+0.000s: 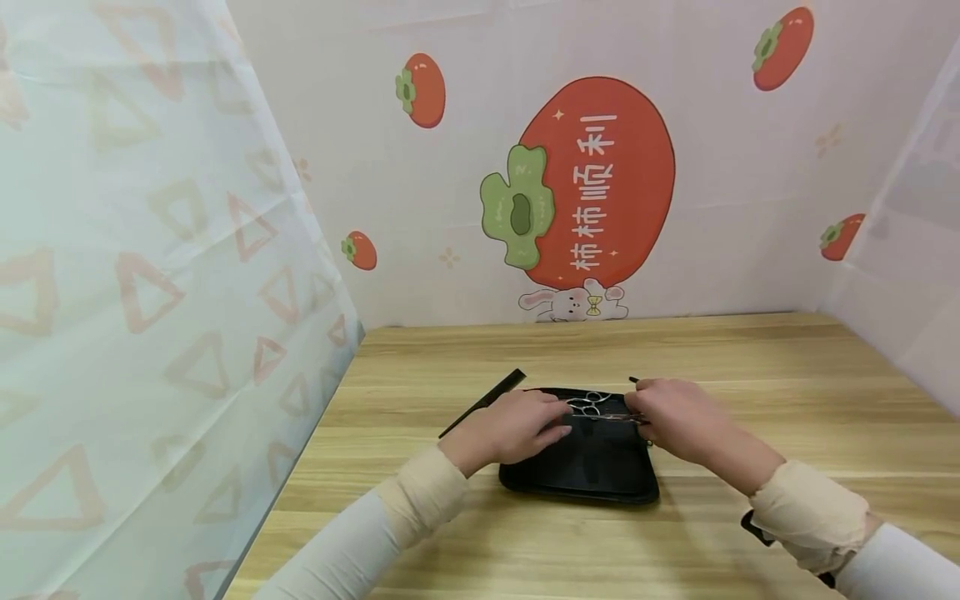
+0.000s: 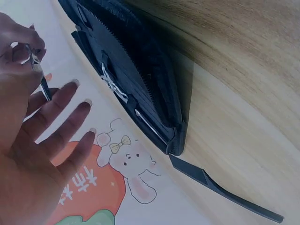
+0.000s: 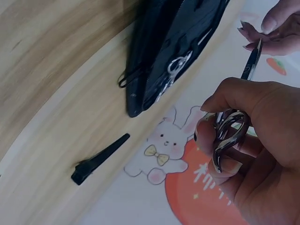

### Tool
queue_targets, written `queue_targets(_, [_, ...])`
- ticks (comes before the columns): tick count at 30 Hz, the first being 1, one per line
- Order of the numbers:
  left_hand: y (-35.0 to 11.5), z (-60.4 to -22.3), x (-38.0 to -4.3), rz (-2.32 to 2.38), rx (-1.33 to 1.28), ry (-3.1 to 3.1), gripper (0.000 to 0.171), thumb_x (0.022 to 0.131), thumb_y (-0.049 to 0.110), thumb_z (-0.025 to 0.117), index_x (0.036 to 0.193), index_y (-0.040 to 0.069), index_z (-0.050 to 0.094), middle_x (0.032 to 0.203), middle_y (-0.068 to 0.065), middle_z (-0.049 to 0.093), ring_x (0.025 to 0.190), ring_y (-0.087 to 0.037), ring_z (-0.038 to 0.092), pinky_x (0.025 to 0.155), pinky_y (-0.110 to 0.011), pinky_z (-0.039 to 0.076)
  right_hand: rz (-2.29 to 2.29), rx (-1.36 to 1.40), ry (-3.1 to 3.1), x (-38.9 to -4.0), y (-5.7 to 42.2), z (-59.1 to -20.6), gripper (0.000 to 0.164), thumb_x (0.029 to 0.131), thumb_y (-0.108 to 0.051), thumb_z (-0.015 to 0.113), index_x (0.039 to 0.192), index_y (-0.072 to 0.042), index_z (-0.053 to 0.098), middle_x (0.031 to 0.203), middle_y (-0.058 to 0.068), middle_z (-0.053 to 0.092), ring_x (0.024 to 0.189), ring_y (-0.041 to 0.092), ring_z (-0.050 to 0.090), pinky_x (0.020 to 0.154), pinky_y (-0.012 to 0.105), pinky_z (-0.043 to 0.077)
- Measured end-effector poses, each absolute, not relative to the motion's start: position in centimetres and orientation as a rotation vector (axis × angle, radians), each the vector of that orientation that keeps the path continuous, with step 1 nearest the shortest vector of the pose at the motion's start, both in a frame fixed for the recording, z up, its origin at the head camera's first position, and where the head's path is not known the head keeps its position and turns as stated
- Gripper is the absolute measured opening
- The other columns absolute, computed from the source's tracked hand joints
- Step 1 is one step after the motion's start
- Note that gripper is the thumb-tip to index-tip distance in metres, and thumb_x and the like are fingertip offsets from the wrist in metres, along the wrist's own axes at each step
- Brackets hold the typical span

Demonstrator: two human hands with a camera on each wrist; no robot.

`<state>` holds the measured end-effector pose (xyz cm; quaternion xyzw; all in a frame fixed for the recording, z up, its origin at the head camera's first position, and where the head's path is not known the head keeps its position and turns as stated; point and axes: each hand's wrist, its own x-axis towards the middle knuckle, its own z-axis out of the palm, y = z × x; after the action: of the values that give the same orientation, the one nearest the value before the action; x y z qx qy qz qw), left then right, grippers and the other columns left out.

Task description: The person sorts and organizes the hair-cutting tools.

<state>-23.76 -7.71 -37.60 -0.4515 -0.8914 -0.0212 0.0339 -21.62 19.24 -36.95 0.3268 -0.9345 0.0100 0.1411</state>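
Above the black case [image 1: 592, 467], right hand [image 1: 678, 421] grips scissors [image 3: 229, 136]; left hand [image 1: 517, 427] open, fingertips near blades—nick risk.

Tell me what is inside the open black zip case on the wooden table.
Inside the open black zip case, silver scissors sit strapped in near its far end. Both hands hover above it in the head view, covering part of the lining.

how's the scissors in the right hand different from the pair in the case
The held scissors are gripped by the right hand in the air, tip near the left hand; the other scissors lie tucked in the black case. The held pair shows its blade; the cased pair shows mainly its finger rings. Both are shiny metal.
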Motion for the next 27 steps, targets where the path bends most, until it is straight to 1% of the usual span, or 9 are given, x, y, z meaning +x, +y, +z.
queue_targets(2, [-7.6,-37.7,-23.8,-0.098,-1.421,-2.709,0.023,0.108,0.031,0.054,0.114,0.018,0.072,0.104,0.009,0.07,0.098,-0.007,0.065,0.093,-0.029,0.051,0.02,0.953,-2.701,-21.5,18.7,-36.9,0.024,0.076,-0.011,0.088,0.076,-0.019,0.066,0.072,-0.006,0.053,0.06,0.013,0.051,0.054,0.036,0.046])
queue_targets(5, [-7.4,-37.7,-23.8,-0.13,-1.469,-2.681,0.022,0.109,0.03,0.053,0.103,0.021,0.072,0.092,0.012,0.067,0.087,-0.003,0.062,0.087,-0.026,0.051,0.012,0.96,-2.711,-21.4,18.0,-37.0,0.023,0.077,-0.014,0.089,0.078,-0.02,0.067,0.073,-0.007,0.053,0.06,0.012,0.05,0.054,0.034,0.046])
queue_targets(9, [-7.3,-37.7,-23.5,-0.138,-1.499,-2.615,0.025,0.109,0.032,0.053,0.095,0.022,0.071,0.082,0.014,0.06,0.078,-0.002,0.056,0.078,-0.023,0.049,0.03,0.971,-2.713,-21.3,17.4,-37.2,0.022,0.079,-0.016,0.089,0.078,-0.021,0.067,0.074,-0.008,0.054,0.06,0.01,0.049,0.053,0.031,0.045])
queue_targets(13, [-7.2,-37.7,-23.2,-0.158,-1.493,-2.52,0.026,0.108,0.031,0.056,0.088,0.022,0.07,0.076,0.015,0.055,0.072,-0.001,0.054,0.073,-0.022,0.048,0.087,0.988,-2.71,-21.3,17.1,-37.5,0.019,0.08,-0.017,0.088,0.081,-0.022,0.07,0.078,-0.008,0.058,0.063,0.008,0.053,0.056,0.03,0.048])
queue_targets(18, [-7.1,-37.5,-23.0,-0.246,-1.48,-2.453,0.024,0.105,0.032,0.06,0.089,0.022,0.074,0.082,0.015,0.065,0.075,0.001,0.058,0.075,-0.018,0.049,0.157,1.024,-2.698,-21.4,16.7,-37.5,0.02,0.082,-0.011,0.087,0.083,-0.022,0.07,0.08,-0.009,0.058,0.068,0.008,0.056,0.06,0.032,0.05])
queue_targets(22, [-7.0,-37.4,-22.9,-0.375,-1.498,-2.391,0.017,0.102,0.03,0.067,0.092,0.02,0.077,0.086,0.014,0.07,0.078,0.004,0.062,0.076,-0.013,0.049,0.18,1.047,-2.685,-21.4,16.4,-37.5,0.021,0.083,-0.008,0.084,0.084,-0.021,0.068,0.078,-0.01,0.054,0.067,0.007,0.052,0.059,0.03,0.047])
queue_targets(27, [-6.8,-37.6,-22.8,-0.578,-1.544,-2.299,0.012,0.099,0.025,0.071,0.092,0.017,0.078,0.086,0.011,0.073,0.077,0.006,0.063,0.076,-0.008,0.047,0.279,1.12,-2.659,-21.6,16.2,-37.6,0.019,0.085,-0.004,0.081,0.091,-0.017,0.069,0.08,-0.008,0.055,0.067,0.004,0.048,0.06,0.026,0.045])
